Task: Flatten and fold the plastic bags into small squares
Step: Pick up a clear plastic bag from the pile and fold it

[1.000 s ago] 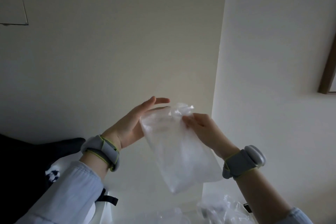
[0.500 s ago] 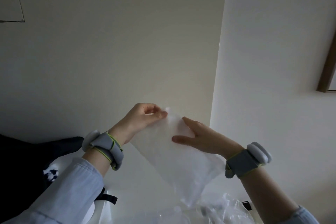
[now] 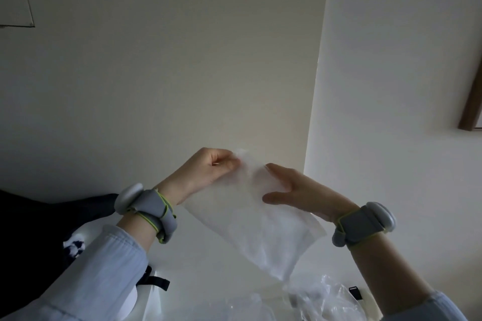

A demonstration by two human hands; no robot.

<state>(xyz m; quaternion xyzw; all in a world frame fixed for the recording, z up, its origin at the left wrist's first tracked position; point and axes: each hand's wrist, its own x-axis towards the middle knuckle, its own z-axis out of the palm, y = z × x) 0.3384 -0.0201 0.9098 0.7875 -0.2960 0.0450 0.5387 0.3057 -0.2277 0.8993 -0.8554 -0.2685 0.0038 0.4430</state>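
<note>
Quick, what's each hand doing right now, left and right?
Left hand: fingers curled, pinching the top corner of the clear, translucent plastic bag.
Right hand: open, fingers straight, flat against the bag.

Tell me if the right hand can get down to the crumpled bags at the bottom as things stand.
Probably yes. The right hand lies flat and open against the held bag, which the left hand pinches, and the crumpled bags lie below its wrist with nothing between.

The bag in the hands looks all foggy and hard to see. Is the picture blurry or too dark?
Head view: dim room, the wall at right lit brighter; the clear plastic bag shows milky against the pale wall, its top edge smeared by the left hand; the right hand looks sharp.
</note>
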